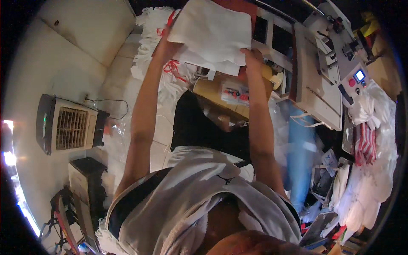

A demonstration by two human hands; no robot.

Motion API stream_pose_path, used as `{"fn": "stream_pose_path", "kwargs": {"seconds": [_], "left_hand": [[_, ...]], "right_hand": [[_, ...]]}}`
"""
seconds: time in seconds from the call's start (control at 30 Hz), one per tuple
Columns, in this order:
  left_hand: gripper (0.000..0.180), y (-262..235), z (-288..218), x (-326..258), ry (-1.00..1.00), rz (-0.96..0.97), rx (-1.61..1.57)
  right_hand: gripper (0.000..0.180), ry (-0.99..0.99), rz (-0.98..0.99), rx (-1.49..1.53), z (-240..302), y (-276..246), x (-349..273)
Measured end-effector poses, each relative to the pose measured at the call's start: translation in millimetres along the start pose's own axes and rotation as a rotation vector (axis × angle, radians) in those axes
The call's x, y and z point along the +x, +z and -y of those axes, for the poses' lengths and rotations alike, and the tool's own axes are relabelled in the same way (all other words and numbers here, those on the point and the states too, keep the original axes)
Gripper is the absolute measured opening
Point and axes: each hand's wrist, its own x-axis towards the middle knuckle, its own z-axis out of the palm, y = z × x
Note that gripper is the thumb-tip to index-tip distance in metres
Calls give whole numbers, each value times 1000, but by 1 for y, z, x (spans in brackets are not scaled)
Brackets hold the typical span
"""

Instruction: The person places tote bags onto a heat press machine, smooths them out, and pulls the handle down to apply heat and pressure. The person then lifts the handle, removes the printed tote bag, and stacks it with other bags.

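Both my arms stretch forward, holding up a white, limp cloth sheet by its two sides. At its left edge my left hand is closed on the cloth, partly covered by it. My right hand pinches the right edge, thumb over the top and the other fingers mostly hidden. More white layers show under the sheet's lower edge; whether they are joined to it I cannot tell. A reddish-brown surface shows behind the cloth. Beside my left hand lies a large pile of white fabric pieces tied with red strips.
Below the cloth sits a cardboard box with a printed plastic packet. On the right stands a machine with a small lit control panel, near white bundles. An air cooler is at the left wall.
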Motion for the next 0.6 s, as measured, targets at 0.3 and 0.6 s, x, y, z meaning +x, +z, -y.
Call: {"fn": "stream_pose_path", "kwargs": {"seconds": [0.3, 0.6], "left_hand": [[68, 70, -22, -88, 205, -14, 578], [77, 46, -25, -99, -652, 304, 265]], "right_hand": [[51, -21, 33, -3, 5, -9, 0], [45, -42, -9, 31, 35, -11, -29]]}}
